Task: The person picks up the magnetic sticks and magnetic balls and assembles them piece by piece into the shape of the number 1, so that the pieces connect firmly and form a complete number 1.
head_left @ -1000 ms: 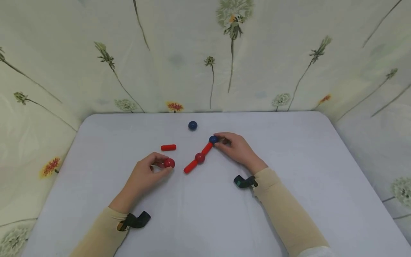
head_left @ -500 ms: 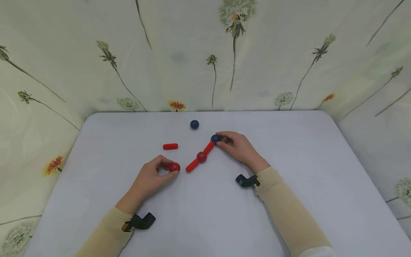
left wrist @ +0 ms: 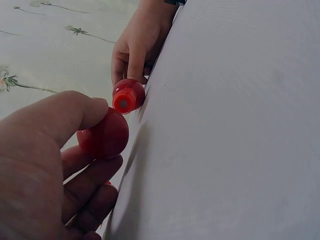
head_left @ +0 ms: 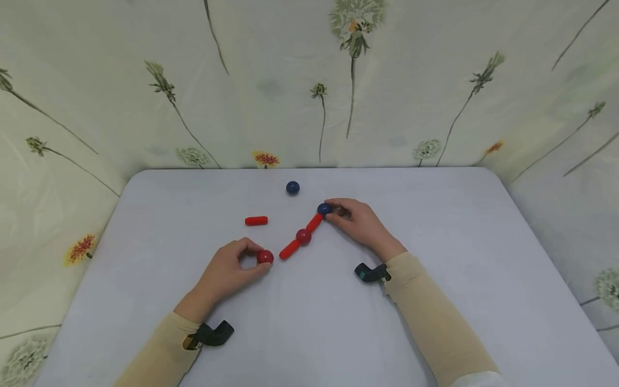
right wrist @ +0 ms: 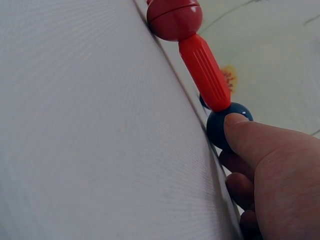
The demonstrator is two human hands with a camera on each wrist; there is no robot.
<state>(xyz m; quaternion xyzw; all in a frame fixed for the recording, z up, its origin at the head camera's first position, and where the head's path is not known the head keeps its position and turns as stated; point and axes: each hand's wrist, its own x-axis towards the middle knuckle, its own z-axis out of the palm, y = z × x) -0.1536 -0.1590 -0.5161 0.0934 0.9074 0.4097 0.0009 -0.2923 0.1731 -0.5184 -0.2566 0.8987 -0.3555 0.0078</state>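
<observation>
My left hand pinches a red ball between thumb and fingers, close to the near end of a joined chain. That chain runs diagonally: a red rod, a red ball, another red rod, then a blue ball at the far end. My right hand pinches this blue ball by thumb and fingertips. In the left wrist view, the near rod's hexagonal end shows a grey metallic centre, facing the held red ball. Grooves run along the far rod in the right wrist view.
A loose red rod lies beyond the left hand. Farther back, a second blue ball rests near the table's rear edge. A white cloth covers the table, and a flower-patterned curtain hangs behind it.
My left hand has carried its red ball rightward and slightly nearer me, up to the chain's near end. The right hand keeps its pinch on the blue ball, and the chain looks unchanged.
</observation>
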